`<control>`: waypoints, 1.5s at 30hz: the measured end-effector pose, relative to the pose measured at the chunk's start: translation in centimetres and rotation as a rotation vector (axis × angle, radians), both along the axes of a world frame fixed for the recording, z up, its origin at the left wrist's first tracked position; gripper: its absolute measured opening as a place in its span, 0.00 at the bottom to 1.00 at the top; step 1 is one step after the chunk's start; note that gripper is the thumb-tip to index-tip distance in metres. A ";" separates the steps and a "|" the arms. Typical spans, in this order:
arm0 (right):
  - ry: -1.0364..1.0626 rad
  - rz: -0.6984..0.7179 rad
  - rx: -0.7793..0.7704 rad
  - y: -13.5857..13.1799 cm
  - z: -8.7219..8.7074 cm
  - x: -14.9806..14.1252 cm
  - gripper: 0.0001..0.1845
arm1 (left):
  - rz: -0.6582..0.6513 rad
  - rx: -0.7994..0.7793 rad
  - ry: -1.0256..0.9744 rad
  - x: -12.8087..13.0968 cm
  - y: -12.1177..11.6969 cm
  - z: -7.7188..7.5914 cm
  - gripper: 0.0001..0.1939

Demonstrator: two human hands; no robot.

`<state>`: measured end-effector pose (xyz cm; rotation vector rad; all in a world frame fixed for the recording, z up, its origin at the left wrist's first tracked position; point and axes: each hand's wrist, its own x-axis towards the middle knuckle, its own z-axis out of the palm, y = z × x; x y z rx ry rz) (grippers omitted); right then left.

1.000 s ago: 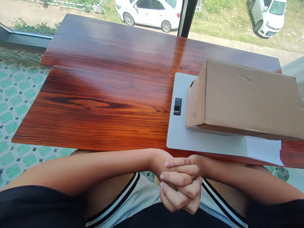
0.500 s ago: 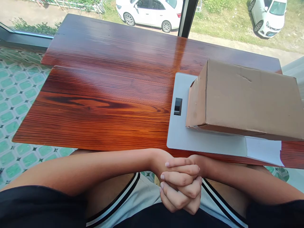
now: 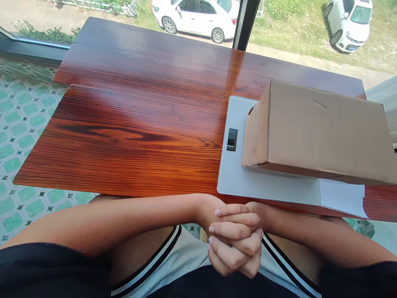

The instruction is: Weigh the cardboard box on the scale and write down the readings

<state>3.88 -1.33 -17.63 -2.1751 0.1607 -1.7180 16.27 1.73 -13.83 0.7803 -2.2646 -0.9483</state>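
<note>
My left hand (image 3: 211,210) and my right hand (image 3: 240,230) are clasped with fingers folded together, just off the table's near edge and above my lap. Both are closed, and no object shows in them. Parts of the fingers and palms are hidden in the clasp. Nearest to them is a flat white scale (image 3: 235,176) with a small dark display (image 3: 232,139) at its left end. On the scale rests a closed brown cardboard box (image 3: 325,128), which hides much of it. White paper (image 3: 343,198) shows below the box's near side.
The glossy reddish-brown wooden table (image 3: 124,161) has a stepped left edge. Behind it stand a window with a dark frame post (image 3: 245,25), and parked white cars (image 3: 198,16) outside. Green patterned floor tiles (image 3: 18,145) lie at the left.
The view has shifted very slightly. My hands stay clasped, and the box and scale have not moved.
</note>
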 end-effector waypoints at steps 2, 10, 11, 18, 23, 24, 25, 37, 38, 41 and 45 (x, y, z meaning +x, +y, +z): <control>-0.016 -0.060 -0.093 0.0 0.2 0.1 0.03 | 0.035 0.075 -0.033 -0.1 0.4 0.5 0.21; -0.094 -0.120 -0.139 0.0 0.2 0.7 0.04 | -0.022 0.125 -0.093 0.2 0.5 1.8 0.19; -0.088 -0.120 -0.139 0.1 0.3 0.7 0.04 | -0.037 0.120 -0.098 0.2 0.5 1.9 0.18; -0.074 -0.110 -0.117 0.3 0.5 0.4 0.04 | -0.007 0.089 -0.091 0.1 0.5 1.8 0.19; -0.064 -0.114 -0.093 0.6 0.6 0.5 0.04 | -0.014 0.094 -0.110 0.2 0.5 1.8 0.19; -0.064 -0.113 -0.090 0.6 0.6 0.4 0.05 | -0.014 0.098 -0.121 0.2 0.4 1.9 0.19; -0.065 -0.112 -0.088 0.6 0.6 0.3 0.05 | -0.013 0.102 -0.128 0.2 0.4 1.9 0.20; -0.031 -0.089 -0.084 0.1 0.3 -0.1 0.03 | -0.029 0.154 -0.156 -0.1 0.2 1.6 0.24; -0.031 -0.092 -0.073 0.3 0.4 0.0 0.03 | -0.031 0.162 -0.164 -0.1 0.3 1.6 0.25; -0.023 -0.089 -0.090 0.4 0.4 0.2 0.03 | -0.034 0.180 -0.194 0.0 0.3 1.7 0.26; -0.064 -0.110 -0.134 0.0 0.4 0.2 0.04 | -0.036 0.167 -0.213 0.1 0.3 1.5 0.26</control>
